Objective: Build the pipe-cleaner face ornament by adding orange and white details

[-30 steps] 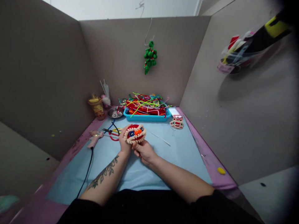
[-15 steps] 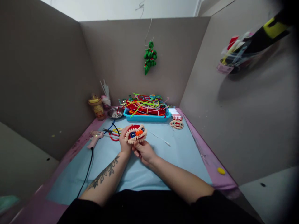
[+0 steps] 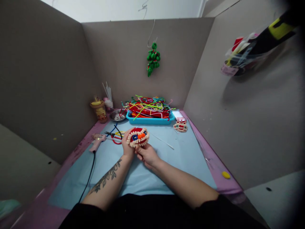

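Note:
Held up over the blue mat (image 3: 166,171) is a lion-dance head (image 3: 135,132) made of pipe cleaners, red with cream fringes, blue eyes and an orange nose. My left hand (image 3: 127,146) is closed around its left side, fingers partly hidden behind it. At its lower edge, my right hand (image 3: 146,155) pinches it between thumb and fingers. Scissors (image 3: 111,134) and loose pipe cleaners (image 3: 116,142) lie beside my left hand. Farther right, a thin white stick (image 3: 166,145) rests on the mat.
A blue basket (image 3: 150,121) heaped with colourful pipe cleaners stands at the back. Near it are a metal bowl (image 3: 113,120), a lidded cup (image 3: 100,113) and a similar lion head piece (image 3: 180,127). A pink glue gun (image 3: 96,143) with a black cord lies left. Grey panels enclose the table.
The lion head has shifted very slightly to the left in my hands. Both hands keep their grip and nearly the same place.

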Tool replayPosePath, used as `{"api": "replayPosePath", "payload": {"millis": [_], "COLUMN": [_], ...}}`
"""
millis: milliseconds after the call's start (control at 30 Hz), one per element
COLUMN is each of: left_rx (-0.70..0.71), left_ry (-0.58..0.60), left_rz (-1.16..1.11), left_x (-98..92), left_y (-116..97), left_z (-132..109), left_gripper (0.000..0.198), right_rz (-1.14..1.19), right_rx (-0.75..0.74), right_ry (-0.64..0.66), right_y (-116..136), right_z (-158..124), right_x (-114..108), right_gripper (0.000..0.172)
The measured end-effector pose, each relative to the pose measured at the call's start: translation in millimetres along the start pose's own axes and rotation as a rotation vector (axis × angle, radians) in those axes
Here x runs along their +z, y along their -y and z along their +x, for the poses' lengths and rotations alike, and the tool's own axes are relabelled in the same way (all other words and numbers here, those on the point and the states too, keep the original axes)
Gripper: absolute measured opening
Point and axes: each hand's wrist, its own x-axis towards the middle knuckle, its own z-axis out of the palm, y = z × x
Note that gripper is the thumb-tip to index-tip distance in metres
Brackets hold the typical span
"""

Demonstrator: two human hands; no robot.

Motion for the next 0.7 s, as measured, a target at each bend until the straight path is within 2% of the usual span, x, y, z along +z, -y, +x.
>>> {"api": "replayPosePath", "payload": {"millis": [700], "left_rx": [-0.039], "left_ry": [0.001], "left_rz": [-0.029], "left_x": [4.1], "left_y": [-2.6], "left_z": [-0.1], "left_gripper": [0.024], "right_rz": [-0.019], "right_rx": [0.004], "right_ry": [0.004], "right_y": [0.3], "right_z": [0.4], "right_x": [-2.2], "right_gripper": [0.047]}}
